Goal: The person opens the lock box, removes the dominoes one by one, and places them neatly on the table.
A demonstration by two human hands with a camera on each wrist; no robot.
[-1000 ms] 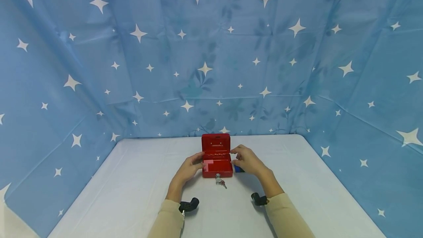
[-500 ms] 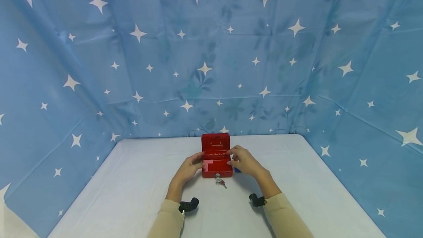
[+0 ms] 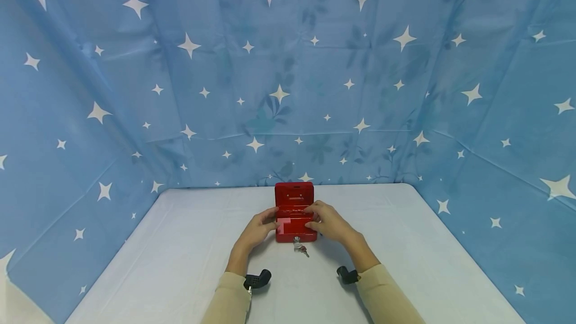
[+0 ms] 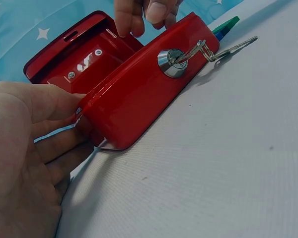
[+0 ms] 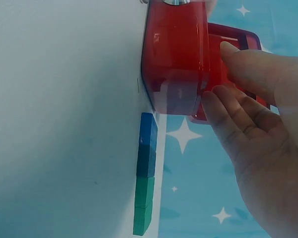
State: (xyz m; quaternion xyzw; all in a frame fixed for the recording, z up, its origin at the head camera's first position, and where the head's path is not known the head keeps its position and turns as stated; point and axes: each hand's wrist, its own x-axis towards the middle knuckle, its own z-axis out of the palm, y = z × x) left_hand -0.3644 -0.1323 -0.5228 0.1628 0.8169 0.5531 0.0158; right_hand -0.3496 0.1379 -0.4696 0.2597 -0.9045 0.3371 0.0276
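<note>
A red metal cash box (image 3: 296,237) stands on the table with its lid (image 3: 294,194) raised. My left hand (image 3: 255,229) holds its left side, thumb at the rim and fingers along the outer wall. Above the box's right side is my right hand (image 3: 330,221); its thumb and fingers are apart, with nothing visible between them. Pink flat pieces (image 3: 283,221) lie inside at the left. A key sits in the front lock (image 4: 172,63), and another key (image 4: 238,48) hangs from it. Beside the box's right wall lie blue blocks (image 5: 148,136) and green blocks (image 5: 144,198).
The white-covered table (image 3: 189,264) extends around the box. Behind and at the sides hangs a blue curtain (image 3: 216,89) with white stars. Black wrist cameras (image 3: 257,279) are strapped to both wrists.
My right hand has moved left, from beside the box to over its right side, and now covers nearly all the blue beside it. The left hand has stayed at the box.
</note>
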